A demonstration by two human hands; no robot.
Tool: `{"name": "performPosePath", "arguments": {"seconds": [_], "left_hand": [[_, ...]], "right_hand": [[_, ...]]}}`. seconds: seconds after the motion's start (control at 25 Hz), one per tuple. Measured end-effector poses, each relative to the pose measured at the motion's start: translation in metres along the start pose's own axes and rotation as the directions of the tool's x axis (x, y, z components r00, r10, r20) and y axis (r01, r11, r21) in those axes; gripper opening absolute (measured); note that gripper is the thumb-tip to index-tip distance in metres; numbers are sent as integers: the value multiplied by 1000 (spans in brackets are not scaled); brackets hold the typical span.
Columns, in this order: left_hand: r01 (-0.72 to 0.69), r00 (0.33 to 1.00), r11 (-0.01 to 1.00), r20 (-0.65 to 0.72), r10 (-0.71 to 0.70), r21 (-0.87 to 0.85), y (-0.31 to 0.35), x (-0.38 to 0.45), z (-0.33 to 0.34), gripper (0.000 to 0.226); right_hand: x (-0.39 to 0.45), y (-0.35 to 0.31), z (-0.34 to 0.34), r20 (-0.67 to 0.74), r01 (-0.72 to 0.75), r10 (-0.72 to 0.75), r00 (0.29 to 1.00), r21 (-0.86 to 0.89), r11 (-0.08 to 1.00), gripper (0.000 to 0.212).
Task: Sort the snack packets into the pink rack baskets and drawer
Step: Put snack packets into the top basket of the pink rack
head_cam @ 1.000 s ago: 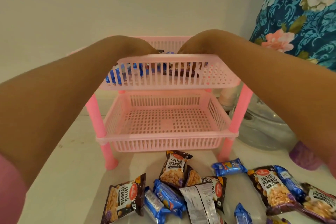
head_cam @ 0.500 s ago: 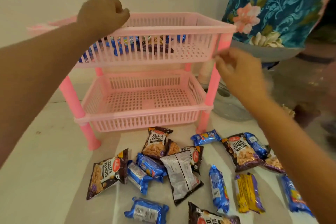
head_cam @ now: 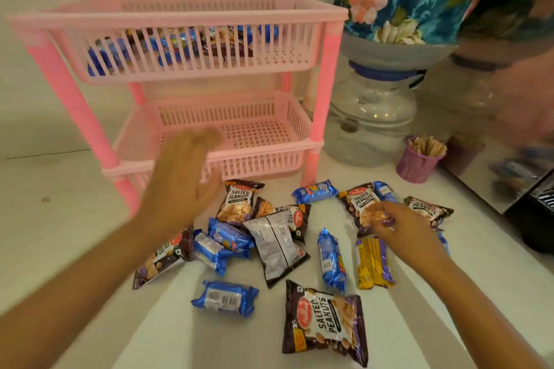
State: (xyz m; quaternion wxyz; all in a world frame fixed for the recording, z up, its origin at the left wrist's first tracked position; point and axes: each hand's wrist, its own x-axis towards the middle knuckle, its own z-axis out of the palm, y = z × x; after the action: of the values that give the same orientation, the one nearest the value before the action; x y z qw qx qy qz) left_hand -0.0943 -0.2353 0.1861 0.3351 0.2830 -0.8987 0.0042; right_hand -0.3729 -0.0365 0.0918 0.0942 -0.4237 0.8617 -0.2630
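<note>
Both hands are leaving the pink rack [head_cam: 192,21] — left hand [head_cam: 183,177] hovering slack and empty, right hand [head_cam: 392,219] pinching a peanut packet [head_cam: 359,204] — next sorting round starting.

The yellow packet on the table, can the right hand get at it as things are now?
Probably yes. The yellow packet lies flat with nothing on top of it, just below the right hand, whose fingers rest on a salted peanuts packet beside it.

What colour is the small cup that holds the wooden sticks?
The cup is purple, seen in the head view, right of the rack.
</note>
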Motion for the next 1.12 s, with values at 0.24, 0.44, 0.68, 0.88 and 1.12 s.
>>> {"name": "performPosePath", "arguments": {"seconds": [0.24, 0.44, 0.68, 0.88, 1.12], "left_hand": [[162, 767, 982, 639, -62, -99, 11, -155, 58, 63], [155, 716, 987, 685, -136, 34, 12, -167, 81, 69], [214, 767, 976, 613, -186, 29, -8, -184, 102, 66], [371, 675, 928, 697, -243, -36, -17, -183, 91, 72], [311, 915, 949, 251, -315, 56, 13, -100, 19, 77]], "right_hand": [[-51, 28, 50, 101, -206, 198, 975, 75, 976, 62], [-54, 26, 61, 78, -247, 241, 967, 86, 965, 76], [-50, 24, 59, 145, -304, 282, 948, 161, 939, 81], [-48, 23, 47, 123, -342, 319, 940, 276, 898, 69], [-28, -36, -4, -97, -62, 116, 988, 438, 897, 61]]}}
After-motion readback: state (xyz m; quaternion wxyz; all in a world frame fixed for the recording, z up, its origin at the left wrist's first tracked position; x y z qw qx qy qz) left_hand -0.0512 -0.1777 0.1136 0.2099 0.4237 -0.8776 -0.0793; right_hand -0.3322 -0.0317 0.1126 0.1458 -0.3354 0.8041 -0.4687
